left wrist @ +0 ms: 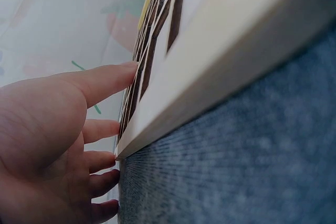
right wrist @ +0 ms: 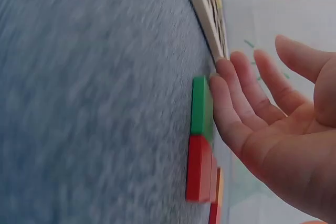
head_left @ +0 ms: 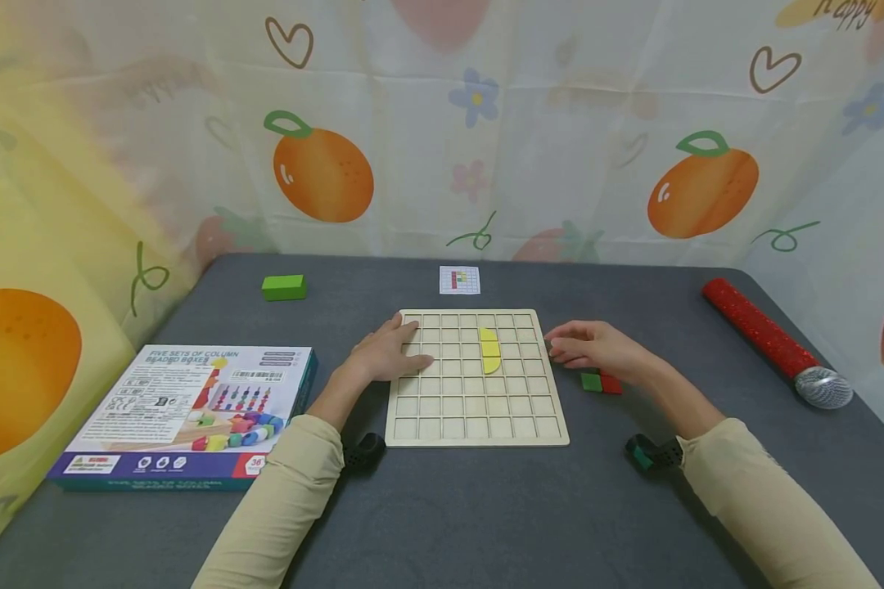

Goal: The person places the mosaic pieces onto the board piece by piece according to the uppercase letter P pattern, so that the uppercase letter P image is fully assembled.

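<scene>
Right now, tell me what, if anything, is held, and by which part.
Nothing is gripped: the left hand rests on the left side of the gridded board, and the right hand is empty.

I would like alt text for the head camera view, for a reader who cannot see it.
A person's left hand touches the left side of a pale grid board bearing yellow pieces, while the right hand is beside its right edge, near green and red blocks. A printed box lies at left and a red microphone at right.
</scene>
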{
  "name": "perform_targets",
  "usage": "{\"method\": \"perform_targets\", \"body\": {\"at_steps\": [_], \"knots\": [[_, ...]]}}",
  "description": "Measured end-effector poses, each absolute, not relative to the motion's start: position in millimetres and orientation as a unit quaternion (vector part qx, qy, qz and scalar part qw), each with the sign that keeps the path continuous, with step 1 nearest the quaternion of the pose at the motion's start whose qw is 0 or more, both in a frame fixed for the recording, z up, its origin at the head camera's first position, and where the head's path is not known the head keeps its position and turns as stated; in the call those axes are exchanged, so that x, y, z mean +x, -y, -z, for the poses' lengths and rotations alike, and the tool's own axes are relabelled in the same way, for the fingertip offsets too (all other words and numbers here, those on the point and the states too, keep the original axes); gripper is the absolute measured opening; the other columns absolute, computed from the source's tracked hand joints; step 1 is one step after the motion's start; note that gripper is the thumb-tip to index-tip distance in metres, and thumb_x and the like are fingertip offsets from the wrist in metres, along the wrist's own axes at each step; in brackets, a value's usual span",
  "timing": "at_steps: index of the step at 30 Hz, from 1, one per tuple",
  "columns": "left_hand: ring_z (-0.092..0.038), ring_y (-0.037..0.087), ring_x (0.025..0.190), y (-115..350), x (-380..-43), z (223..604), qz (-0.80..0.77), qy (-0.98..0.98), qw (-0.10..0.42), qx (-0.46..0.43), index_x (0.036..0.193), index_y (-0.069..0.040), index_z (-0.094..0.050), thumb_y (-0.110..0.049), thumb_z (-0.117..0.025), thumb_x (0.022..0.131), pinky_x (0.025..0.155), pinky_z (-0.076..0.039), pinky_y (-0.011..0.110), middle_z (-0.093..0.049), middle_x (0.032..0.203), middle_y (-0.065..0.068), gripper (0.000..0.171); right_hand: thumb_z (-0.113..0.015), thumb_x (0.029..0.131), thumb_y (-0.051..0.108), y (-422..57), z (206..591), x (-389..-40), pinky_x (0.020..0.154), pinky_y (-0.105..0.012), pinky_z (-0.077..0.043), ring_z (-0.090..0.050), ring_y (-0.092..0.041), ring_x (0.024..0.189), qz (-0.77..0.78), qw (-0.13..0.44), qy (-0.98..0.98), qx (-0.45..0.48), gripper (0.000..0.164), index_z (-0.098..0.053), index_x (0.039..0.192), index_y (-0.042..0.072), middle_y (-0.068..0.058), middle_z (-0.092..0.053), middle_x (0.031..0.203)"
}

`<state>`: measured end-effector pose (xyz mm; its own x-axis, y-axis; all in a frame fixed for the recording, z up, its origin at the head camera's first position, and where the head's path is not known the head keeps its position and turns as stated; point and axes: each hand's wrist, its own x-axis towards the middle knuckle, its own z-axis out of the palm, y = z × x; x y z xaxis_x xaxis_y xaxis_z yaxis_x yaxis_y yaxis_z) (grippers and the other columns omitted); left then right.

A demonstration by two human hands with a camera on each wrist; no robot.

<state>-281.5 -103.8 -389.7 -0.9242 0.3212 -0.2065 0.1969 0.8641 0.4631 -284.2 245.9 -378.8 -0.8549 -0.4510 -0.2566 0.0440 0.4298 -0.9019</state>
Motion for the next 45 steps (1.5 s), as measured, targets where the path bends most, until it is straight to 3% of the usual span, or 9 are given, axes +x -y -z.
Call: {"method": "perform_targets", "body": {"at_steps": [6,15,28,45], "knots": [[-0.009,0.034,0.143,104.0,-282.0,389.7,-0.224,-0.955,0.140,0.139,0.152,-0.007,-0.025,-0.043,-0.056,0.094,0.111,-0.012,0.053,-0.008,0.157,0.019,0.074,-0.057,0.098,0.024,-261.4,379.2,-280.3,0.093,-0.040,-0.046,-0.054,-0.033,0.113,0.481,0.222,-0.834,-0.154,0.047,-0.048,0.134,-0.004,-0.023,-0.053,0.127],[-0.010,0.033,0.143,103.4,-283.0,390.6,-0.218,-0.957,0.140,0.133,0.152,-0.007,-0.025,-0.044,-0.056,0.094,0.111,-0.013,0.052,-0.008,0.157,0.018,0.074,-0.065,0.092,0.012,-278.7,382.0,-278.4,0.083,-0.031,-0.050,-0.060,-0.025,0.097,0.439,0.216,-0.847,-0.208,0.043,-0.053,0.129,-0.003,-0.015,-0.061,0.107],[-0.010,0.034,0.142,103.2,-283.9,391.0,-0.214,-0.957,0.139,0.139,0.152,-0.007,-0.025,-0.044,-0.055,0.094,0.111,-0.014,0.053,-0.008,0.157,0.019,0.075,-0.070,0.086,0.006,-286.7,382.4,-275.4,0.085,-0.029,-0.048,-0.056,-0.028,0.104,0.398,0.218,-0.858,-0.243,0.046,-0.054,0.129,-0.001,-0.013,-0.059,0.112],[-0.010,0.034,0.142,102.9,-283.5,390.7,-0.213,-0.957,0.140,0.136,0.151,-0.006,-0.025,-0.043,-0.056,0.094,0.110,-0.014,0.054,-0.008,0.157,0.019,0.074,-0.068,0.087,0.000,-284.6,377.4,-272.3,0.078,-0.031,-0.049,-0.054,-0.028,0.096,0.380,0.213,-0.860,-0.266,0.043,-0.055,0.128,-0.004,-0.012,-0.059,0.104]]}}
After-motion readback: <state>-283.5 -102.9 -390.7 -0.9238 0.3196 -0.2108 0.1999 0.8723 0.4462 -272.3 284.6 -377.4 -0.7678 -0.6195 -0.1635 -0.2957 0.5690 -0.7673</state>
